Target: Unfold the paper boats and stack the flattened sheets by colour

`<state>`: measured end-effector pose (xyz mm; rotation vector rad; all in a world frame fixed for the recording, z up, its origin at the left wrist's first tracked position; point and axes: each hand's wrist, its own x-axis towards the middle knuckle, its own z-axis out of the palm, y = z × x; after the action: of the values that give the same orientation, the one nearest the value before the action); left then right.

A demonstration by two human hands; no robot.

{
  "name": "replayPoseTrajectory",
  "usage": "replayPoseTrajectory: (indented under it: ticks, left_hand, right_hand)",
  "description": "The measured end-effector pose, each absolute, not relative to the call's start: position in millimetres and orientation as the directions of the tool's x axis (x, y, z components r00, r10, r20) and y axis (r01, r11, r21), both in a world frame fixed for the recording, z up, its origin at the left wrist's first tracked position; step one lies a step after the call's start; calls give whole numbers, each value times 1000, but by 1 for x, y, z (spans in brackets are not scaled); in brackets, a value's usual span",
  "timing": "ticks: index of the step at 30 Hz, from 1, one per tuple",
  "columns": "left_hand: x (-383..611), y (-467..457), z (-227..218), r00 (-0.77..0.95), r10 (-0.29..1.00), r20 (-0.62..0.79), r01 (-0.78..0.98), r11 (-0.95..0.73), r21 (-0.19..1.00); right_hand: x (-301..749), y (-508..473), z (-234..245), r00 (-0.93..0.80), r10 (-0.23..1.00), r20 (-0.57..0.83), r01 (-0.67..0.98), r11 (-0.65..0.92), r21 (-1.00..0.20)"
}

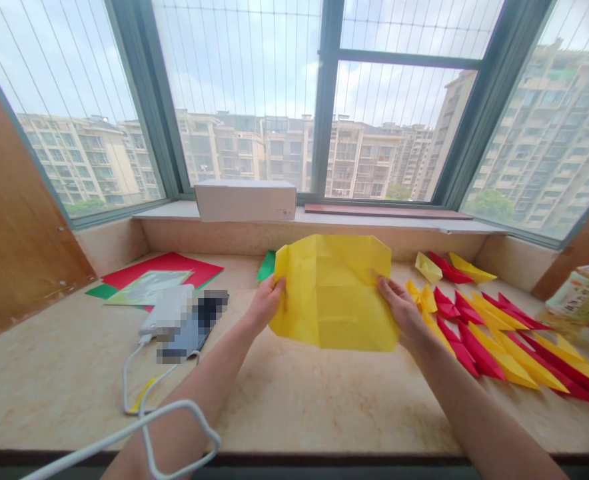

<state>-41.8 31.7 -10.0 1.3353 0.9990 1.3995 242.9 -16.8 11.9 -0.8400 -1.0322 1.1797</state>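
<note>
A yellow sheet of paper [344,300] with crease lines and cut-looking or folded corners is held up above the counter, facing me. My left hand [266,303] pinches its left edge, thumb in front and fingers behind. Gripping the right edge in the same way is my right hand [398,307]. Behind the sheet's left side, a piece of green paper [265,265] partly shows on the counter. Several red and yellow folded paper pieces [479,353] lie close to my right forearm.
On the left are red paper [159,270], a printed packet [147,288], a white power bank [167,310] and a phone [194,327], with a white cable [174,407] crossing my left forearm. A white box [246,202] stands on the sill. A bottle [582,293] is at right.
</note>
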Motion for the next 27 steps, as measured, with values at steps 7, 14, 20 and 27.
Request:
replayPoseTrajectory:
  ticks: [7, 14, 20, 27]
  left_hand:
    - [-55, 34, 3, -5, 971, 241, -122, -239, 963]
    - [-64, 33, 2, 36, 987, 155, -125, -150, 981]
    - [-69, 41, -4, -53, 968, 247, -111, -251, 961]
    - [-61, 32, 1, 117, 962, 247, -140, -230, 963]
  right_hand:
    - [260, 0, 15, 77, 989, 127, -353, 146, -924]
    - [272, -1, 7, -118, 990, 75, -295, 37, -955]
    - [270, 0, 1, -243, 966, 83, -109, 58, -992]
    - [273, 1, 5, -98, 991, 96, -212, 73, -974]
